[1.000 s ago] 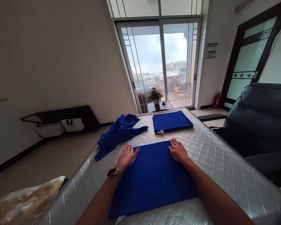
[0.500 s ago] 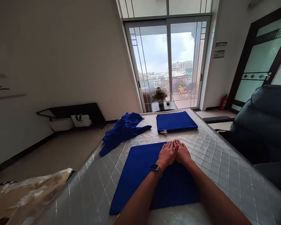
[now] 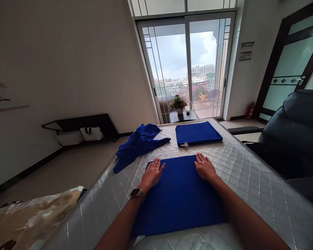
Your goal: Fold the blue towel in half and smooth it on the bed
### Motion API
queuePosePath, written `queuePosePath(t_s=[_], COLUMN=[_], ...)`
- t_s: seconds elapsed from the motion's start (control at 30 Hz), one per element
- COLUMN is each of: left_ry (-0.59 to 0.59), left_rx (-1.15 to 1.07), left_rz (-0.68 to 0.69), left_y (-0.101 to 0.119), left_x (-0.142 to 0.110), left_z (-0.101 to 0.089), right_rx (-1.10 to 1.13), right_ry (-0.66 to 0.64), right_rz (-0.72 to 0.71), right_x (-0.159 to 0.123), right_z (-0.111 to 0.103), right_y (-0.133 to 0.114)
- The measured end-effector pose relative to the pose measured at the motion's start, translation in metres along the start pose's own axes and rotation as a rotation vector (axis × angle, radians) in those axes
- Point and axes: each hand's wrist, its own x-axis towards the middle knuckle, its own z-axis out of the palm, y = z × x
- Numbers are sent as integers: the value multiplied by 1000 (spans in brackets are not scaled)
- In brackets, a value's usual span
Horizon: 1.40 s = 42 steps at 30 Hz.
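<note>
Between the left hand (image 3: 152, 172) and the right hand (image 3: 205, 167), both lying flat on the near blue cloth (image 3: 179, 194), the cloth's far edge lies bare. Beyond it a strip of quilted mattress (image 3: 250, 180) runs free up to the folded blue cloth (image 3: 198, 133). To the far left a crumpled blue cloth (image 3: 138, 144) bars the mattress edge. The mattress's right side is open up to the dark chair (image 3: 294, 132) beside it.

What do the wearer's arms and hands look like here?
Both forearms are bare, no sleeves in view, no gloves. The left hand has a watch at the wrist: dark band, rectangular silver case. The right hand shows no watch; rings are too small to tell.
</note>
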Motion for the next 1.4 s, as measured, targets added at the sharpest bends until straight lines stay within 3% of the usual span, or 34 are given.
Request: queuePosePath(t_s=[0.13,0.97,1.4], left_ry=[47,157,118], left_rx=[15,-62,-43], left_rz=[-55,-68,-73], left_y=[-21,-21,-21], left_x=[-7,-8,-8], left_z=[2,9,5], right_rx=[-38,-151,-88], right_ry=[-2,-21,-90], right_rz=[6,2,-16], right_x=[0,3,-8], right_z=[2,6,-9], right_y=[1,1,-4])
